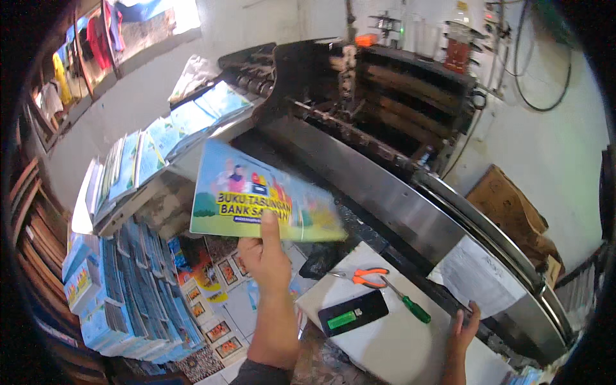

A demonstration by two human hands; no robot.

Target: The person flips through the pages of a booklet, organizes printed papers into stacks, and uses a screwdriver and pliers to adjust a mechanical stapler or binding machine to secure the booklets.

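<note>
My left hand [265,255] grips a light blue and green printed booklet [282,215] by its lower edge, thumb on the cover and the other fingers behind it. The booklet is raised in front of the machine, tilted, its right end slightly blurred. My right hand [463,326] is at the right end of a white board [404,346], beside the machine's dark edge, fingers apart and holding nothing that I can see. On the board lie orange-handled pliers [370,277], a green-handled screwdriver [414,307] and a black phone [353,313] with a green patch.
A large metal machine [378,160] stands ahead, a white sheet [478,276] on its side. Similar booklets [151,154] lean in a row on a sloping tray at left. Tall booklet stacks [128,295] stand below. Brown cardboard [513,212] rests at right; a bottle [459,45] stands behind.
</note>
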